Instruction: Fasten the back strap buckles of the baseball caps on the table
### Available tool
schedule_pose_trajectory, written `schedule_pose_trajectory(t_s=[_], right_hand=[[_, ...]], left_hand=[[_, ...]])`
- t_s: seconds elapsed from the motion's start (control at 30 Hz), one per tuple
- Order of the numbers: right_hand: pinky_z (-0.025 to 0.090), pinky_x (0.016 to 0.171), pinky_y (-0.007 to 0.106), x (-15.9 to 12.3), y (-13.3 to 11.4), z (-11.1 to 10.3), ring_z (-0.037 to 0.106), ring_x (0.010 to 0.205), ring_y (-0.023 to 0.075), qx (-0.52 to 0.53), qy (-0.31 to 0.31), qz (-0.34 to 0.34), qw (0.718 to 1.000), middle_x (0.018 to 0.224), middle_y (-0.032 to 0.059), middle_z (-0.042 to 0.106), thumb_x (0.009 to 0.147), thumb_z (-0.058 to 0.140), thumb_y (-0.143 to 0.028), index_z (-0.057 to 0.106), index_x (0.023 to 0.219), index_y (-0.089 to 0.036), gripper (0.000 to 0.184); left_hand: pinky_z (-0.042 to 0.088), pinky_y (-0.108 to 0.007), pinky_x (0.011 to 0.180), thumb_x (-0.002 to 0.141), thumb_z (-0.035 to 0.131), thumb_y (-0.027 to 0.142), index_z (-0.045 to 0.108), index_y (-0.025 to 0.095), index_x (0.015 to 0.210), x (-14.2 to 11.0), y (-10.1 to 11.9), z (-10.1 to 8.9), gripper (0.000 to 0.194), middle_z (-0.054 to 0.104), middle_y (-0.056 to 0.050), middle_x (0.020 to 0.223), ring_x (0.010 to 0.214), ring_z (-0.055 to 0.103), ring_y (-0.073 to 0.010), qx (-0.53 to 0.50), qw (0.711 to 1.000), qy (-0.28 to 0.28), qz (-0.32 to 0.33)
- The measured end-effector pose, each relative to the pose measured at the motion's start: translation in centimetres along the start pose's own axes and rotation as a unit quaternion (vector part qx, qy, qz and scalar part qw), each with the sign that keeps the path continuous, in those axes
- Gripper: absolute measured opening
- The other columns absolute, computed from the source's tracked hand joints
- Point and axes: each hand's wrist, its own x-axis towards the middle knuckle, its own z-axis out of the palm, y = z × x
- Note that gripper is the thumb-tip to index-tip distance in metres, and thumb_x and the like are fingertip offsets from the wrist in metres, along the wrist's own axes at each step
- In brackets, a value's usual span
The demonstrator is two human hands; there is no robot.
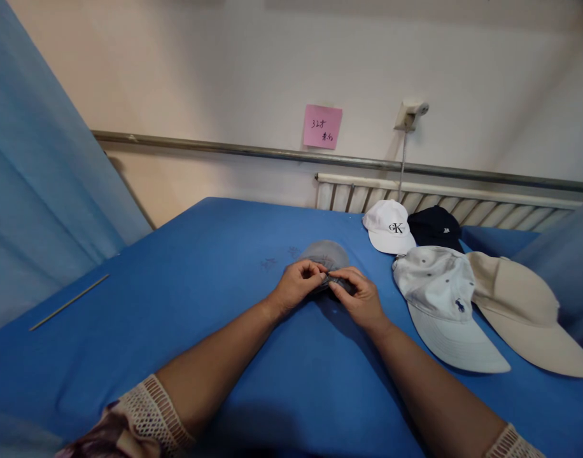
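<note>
A grey cap (326, 250) lies on the blue-covered table in front of me, its rounded, lighter part pointing away. My left hand (301, 280) pinches the near, darker edge of the cap with thumb and index finger. Close beside it, my right hand (358, 292) grips the same edge, thumb and fingers pressed together. The fingertips of both hands almost meet there. What exact part of the cap they pinch is too small to make out, and the hands cover some of it.
To the right lie a white cap (389, 227), a navy cap (435, 227), a pale cap (437, 286) and a beige cap (515, 292). A thin stick (69, 302) rests on the blue table cover (177, 267) at left. Behind are a radiator (358, 196) and a metal rail (253, 151).
</note>
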Motion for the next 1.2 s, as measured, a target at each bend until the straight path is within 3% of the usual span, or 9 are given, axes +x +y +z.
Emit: schedule_pose_trajectory(t_s=[0.67, 0.83, 1.2], right_hand=[[0.052, 0.079, 0.034, 0.0, -0.1, -0.1, 0.063, 0.086, 0.0187, 0.004, -0.013, 0.005, 1.000, 0.090, 0.0041, 0.066, 0.082, 0.064, -0.025, 0.069, 0.099, -0.025, 0.017], [0.052, 0.081, 0.035, 0.0, 0.0, -0.1, 0.063, 0.088, 0.0192, 0.014, 0.002, 0.009, 1.000, 0.093, 0.0045, 0.066, 0.081, 0.065, -0.026, 0.068, 0.099, -0.025, 0.018], [0.052, 0.083, 0.036, -0.1, 0.3, -0.1, 0.064, 0.090, 0.0196, 0.036, 0.002, 0.029, 0.999, 0.096, 0.0049, 0.067, 0.081, 0.065, -0.026, 0.068, 0.100, -0.024, 0.019]], left_hand=[[0.041, -0.027, 0.072, 0.069, 0.075, 0.034, 0.059, 0.012, 0.065, -0.5, 1.0, 0.3, 0.027, 0.065, -0.006, 0.087, 0.075, 0.055, -0.0118, -0.062, 0.997, -0.040, -0.035], [0.040, -0.026, 0.071, 0.075, 0.070, 0.036, 0.064, 0.013, 0.075, -0.5, 0.8, 0.0, 0.024, 0.066, -0.006, 0.094, 0.074, 0.054, -0.0113, -0.082, 0.994, -0.053, -0.040], [0.042, -0.026, 0.077, 0.070, 0.077, 0.035, 0.061, 0.013, 0.073, -0.5, 0.6, 0.0, 0.027, 0.067, -0.007, 0.098, 0.080, 0.057, -0.0119, -0.138, 0.986, -0.085, -0.047]])
